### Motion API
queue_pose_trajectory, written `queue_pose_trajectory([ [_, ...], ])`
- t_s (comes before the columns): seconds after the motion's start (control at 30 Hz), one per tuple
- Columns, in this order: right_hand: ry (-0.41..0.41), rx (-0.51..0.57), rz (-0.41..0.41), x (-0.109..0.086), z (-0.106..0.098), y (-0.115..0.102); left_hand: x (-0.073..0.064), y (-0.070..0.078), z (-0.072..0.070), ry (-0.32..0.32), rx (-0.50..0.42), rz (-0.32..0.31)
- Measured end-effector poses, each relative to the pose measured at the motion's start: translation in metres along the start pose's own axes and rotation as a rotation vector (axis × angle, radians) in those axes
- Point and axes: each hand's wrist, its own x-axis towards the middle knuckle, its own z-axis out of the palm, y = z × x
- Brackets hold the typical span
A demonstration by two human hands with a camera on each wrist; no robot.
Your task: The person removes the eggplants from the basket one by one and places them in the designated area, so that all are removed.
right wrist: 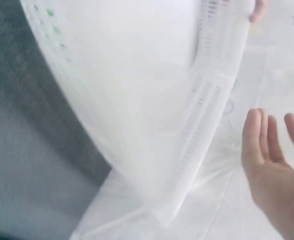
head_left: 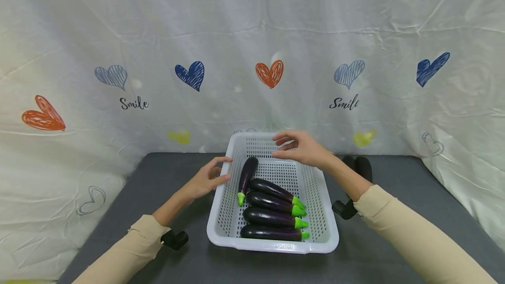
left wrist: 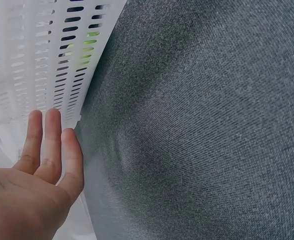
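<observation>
A white perforated plastic basket [head_left: 272, 245] stands on the dark table. Inside it lie several purple eggplants with green stems: a row of them [head_left: 268, 217] across the near part, and one eggplant [head_left: 247, 176] lengthwise along the left wall. My left hand [head_left: 207, 178] is at the basket's left rim, its fingers extended; the left wrist view has that hand [left wrist: 42, 175] beside the outer wall. Whether the fingertips touch cannot be told. Over the basket's far right part hovers my right hand [head_left: 301, 147], fingers spread and holding nothing, as the right wrist view of the hand [right wrist: 274, 165] confirms.
Dark eggplants [head_left: 364, 168] lie on the table right of the basket, partly hidden by my right forearm. A pale curtain [head_left: 232, 108] printed with hearts hangs behind the grey tabletop [head_left: 165, 179].
</observation>
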Motion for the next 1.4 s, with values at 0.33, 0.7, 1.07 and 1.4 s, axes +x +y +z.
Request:
queue_pose_trajectory([
  [0.33, -0.01, 0.019, 0.04, 0.011, 0.002, -0.009, 0.0, 0.002, 0.001, 0.006, -0.004, 0.001],
  [0.7, 0.04, 0.077, 0.101, 0.025, 0.022, 0.003, -0.001, 0.001, 0.001, 0.004, -0.004, -0.001],
  [1.07, 0.033, 0.155, 0.2, 0.036, 0.038, 0.027, 0.001, 0.001, 0.0, 0.011, 0.017, -0.007],
  [1.4, -0.012, 0.24, 0.272, 0.031, 0.061, 0.056, 0.0, 0.001, 0.001, 0.003, 0.01, -0.003],
])
